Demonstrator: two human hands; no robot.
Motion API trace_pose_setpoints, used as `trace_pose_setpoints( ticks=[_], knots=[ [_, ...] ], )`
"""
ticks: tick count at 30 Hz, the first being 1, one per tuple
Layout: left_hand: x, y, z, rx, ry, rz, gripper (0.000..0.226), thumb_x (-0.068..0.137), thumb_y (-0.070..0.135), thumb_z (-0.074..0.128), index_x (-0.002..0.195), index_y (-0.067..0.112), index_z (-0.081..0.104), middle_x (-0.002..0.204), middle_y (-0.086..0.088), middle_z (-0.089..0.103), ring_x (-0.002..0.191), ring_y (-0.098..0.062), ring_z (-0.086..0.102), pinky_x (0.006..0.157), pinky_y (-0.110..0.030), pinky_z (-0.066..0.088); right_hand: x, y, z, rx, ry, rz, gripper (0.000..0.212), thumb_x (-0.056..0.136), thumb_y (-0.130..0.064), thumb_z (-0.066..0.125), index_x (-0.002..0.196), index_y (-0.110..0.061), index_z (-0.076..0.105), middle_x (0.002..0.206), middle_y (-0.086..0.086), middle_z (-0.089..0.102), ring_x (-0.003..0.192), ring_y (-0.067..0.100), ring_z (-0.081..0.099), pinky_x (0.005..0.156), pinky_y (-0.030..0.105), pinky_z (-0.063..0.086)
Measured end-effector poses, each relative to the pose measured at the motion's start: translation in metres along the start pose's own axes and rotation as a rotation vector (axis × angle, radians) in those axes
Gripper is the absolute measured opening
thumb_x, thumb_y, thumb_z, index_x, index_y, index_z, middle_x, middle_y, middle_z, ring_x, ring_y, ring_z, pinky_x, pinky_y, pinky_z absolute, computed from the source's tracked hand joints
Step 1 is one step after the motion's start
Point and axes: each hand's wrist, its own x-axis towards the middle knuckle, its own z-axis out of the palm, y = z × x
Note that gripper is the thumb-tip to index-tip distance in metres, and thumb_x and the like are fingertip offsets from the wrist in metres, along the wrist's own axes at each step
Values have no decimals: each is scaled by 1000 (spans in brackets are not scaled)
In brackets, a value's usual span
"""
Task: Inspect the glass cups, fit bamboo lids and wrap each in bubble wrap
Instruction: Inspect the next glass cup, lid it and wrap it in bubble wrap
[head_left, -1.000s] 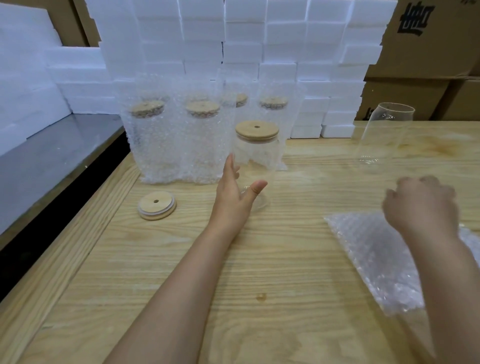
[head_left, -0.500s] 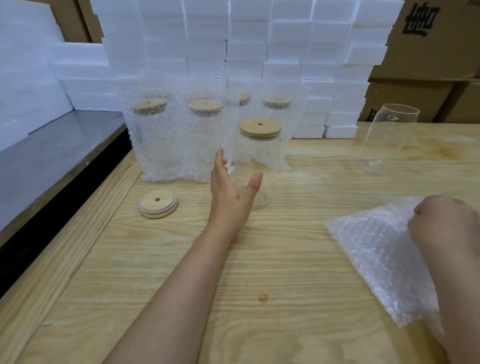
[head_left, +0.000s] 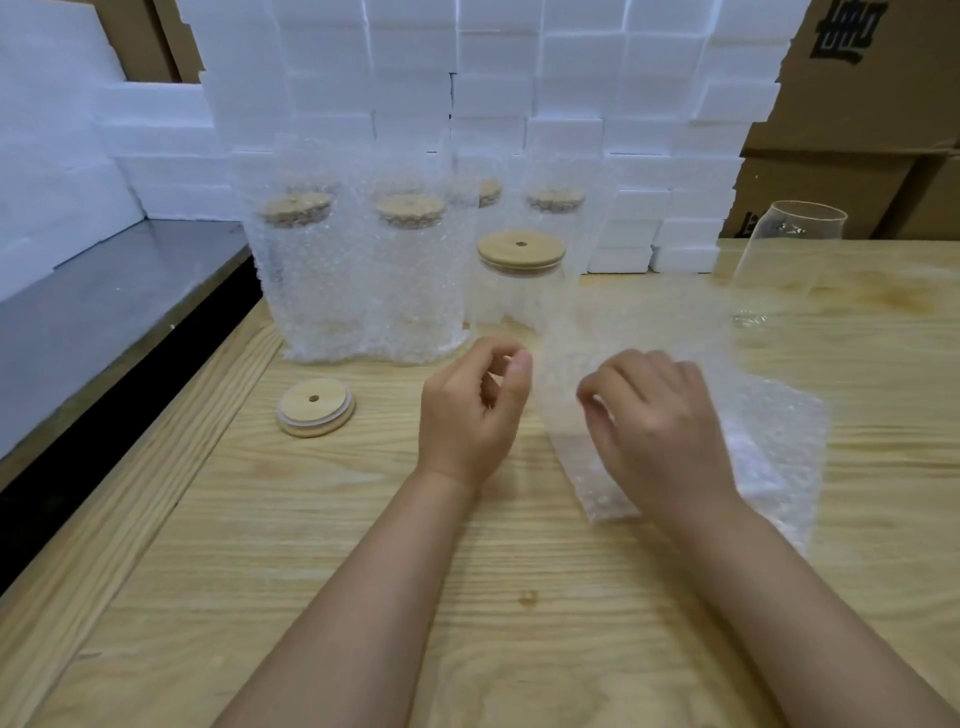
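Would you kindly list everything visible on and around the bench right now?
Wrapped lidded cups: at least four, clear in bubble wrap, back left of bench.
Lidded glass cup: one, clear, bamboo lid, unwrapped, centre.
Open glass cup: one, clear, no lid, right rear.
Loose bamboo lid: one, tan, left of the hands.
Bubble wrap sheet: one, clear, lifted between the hands.
Bubble wrap pile: clear, lying under the right hand.
Foam blocks: many, white, stacked behind.
Cardboard boxes: several, brown, right rear.
Wooden bench: one, pale.
Left hand: pinching the sheet's edge.
Right hand: gripping the sheet.

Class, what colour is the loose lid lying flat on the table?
Light tan bamboo lid, with a pale ring; head view.
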Motion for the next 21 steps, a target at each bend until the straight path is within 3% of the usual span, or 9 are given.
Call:
trace_pose_setpoints(
  ticks=[5,10,12,14,18,21],
  knots=[
    [-4,9,6,-20,-149,49,47,81,47,57,99,5,69,67,18,52,51,-6,46,54,-21,43,-7,-1,12,19,-50,-48,11,83,-2,59,73,-5,62,72,9,59,63,29,55,62,35,35],
    [-4,7,7,57,-83,47,21,91,23,59,89,4,68,62,-2,60,50,-20,53,49,-35,46,-10,5,10,230,-77,51,7,78,-3,71,84,-2,67,82,11,62,69,26,58,59,37,47],
    [-4,5,6,101,-42,31,16,89,18,61,90,4,68,61,-5,59,50,-20,53,49,-34,46,-9,15,6,291,31,229,11,84,-5,61,93,0,64,91,10,58,74,17,52,65,26,43],
    [-4,4,6,119,-30,24,15,86,19,62,90,5,68,60,-1,57,49,-14,48,49,-28,44,-8,30,3,318,73,531,18,90,-10,53,105,-2,59,98,4,51,81,17,50,72,22,37],
    [-2,4,6,132,-7,25,17,83,21,66,92,6,67,57,7,49,49,-10,43,48,-22,38,-24,68,1,282,-131,1021,35,100,-35,38,120,-10,51,109,10,60,102,32,53,78,38,38],
    [-1,2,6,105,14,26,19,83,19,67,96,6,65,57,7,47,45,-6,39,48,-20,36,-34,87,-5,182,-255,1135,49,101,-46,29,122,-8,51,113,21,61,108,38,52,79,42,36]
  ],
)
